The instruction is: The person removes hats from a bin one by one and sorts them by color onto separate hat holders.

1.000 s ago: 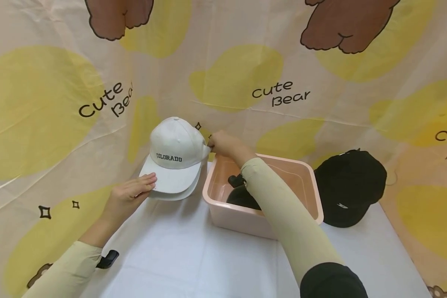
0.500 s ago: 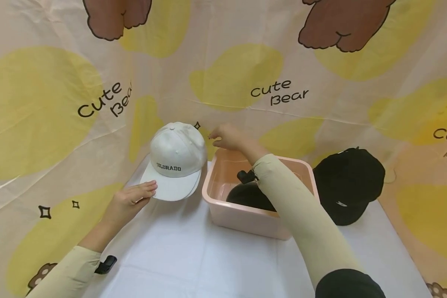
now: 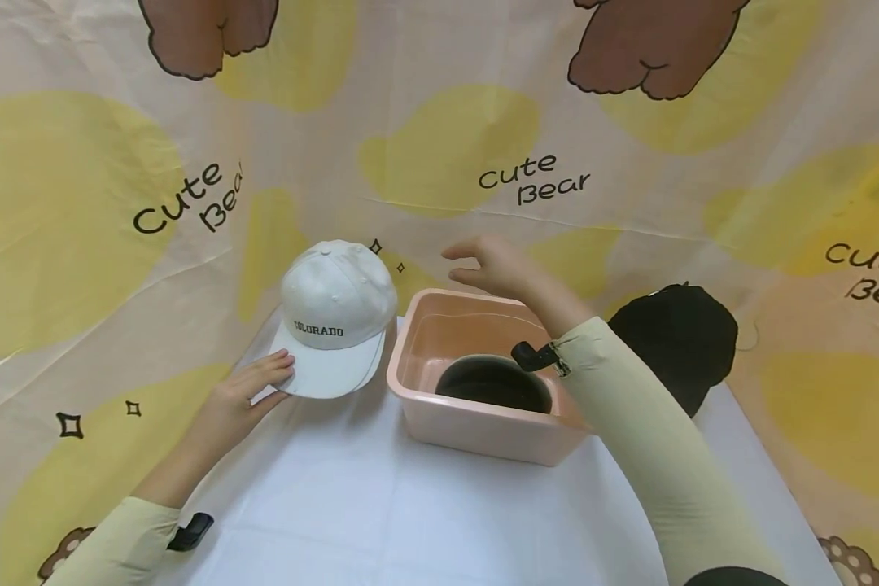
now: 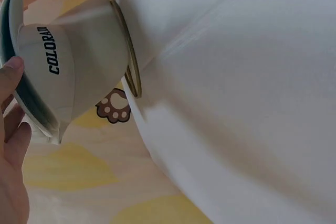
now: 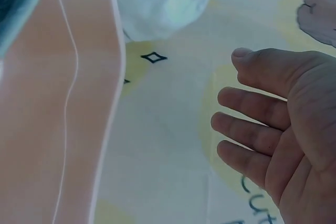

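Observation:
A white baseball cap (image 3: 333, 285) lettered COLORADO sits at the left of the table, a second pale brim showing just under its own. My left hand (image 3: 242, 395) pinches the side of the brim. In the left wrist view the thumb (image 4: 14, 65) lies against the brim's edge, other fingers on its far side. Below the brims stands a pale tapered body (image 4: 100, 40) with a gold-coloured ring at its foot. My right hand (image 3: 501, 264) hovers over the back of a pink bin (image 3: 483, 439), fingers apart and loosely bent. Nothing is in its grasp.
Inside the bin lies a dark rounded thing with a pale edge (image 3: 494, 382). A black cap (image 3: 677, 334) stands right of the bin, partly hidden by my right sleeve (image 3: 652, 431). A patterned cloth (image 3: 425, 122) hangs close behind the white-covered table (image 3: 410, 521).
My right hand has let go of the white cap's side and moved right, over the bin. The cap has settled slightly lower. My left hand has stayed at the brim.

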`<state>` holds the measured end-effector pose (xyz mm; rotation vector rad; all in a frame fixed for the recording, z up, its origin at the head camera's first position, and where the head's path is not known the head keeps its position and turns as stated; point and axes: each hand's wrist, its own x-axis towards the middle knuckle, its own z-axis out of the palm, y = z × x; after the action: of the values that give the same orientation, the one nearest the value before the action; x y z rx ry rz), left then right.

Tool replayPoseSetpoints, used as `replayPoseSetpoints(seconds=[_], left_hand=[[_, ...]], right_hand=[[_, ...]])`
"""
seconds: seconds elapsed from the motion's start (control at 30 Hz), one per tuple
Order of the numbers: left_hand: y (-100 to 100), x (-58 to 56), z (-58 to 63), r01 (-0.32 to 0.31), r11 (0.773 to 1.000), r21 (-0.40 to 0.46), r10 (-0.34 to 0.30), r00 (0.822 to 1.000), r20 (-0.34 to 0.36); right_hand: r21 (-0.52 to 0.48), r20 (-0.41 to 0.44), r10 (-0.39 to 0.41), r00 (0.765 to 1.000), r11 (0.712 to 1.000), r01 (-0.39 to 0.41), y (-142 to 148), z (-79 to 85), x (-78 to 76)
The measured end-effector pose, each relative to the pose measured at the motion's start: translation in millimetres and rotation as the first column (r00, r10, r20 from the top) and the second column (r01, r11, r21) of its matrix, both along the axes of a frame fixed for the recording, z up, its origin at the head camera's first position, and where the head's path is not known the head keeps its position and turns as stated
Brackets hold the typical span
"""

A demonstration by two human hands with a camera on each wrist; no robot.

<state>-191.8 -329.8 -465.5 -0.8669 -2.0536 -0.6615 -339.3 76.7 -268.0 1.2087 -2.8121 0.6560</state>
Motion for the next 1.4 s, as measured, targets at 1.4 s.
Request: replayPoseSetpoints(seconds=[1.4], left_hand=[[40, 2.3, 60.8, 0.050, 0.999, 0.010, -0.051, 0.969, 0.244]], right_hand=[[-0.453, -0.255, -0.242, 0.936, 0.885, 0.106, 165, -88.6, 149.2]])
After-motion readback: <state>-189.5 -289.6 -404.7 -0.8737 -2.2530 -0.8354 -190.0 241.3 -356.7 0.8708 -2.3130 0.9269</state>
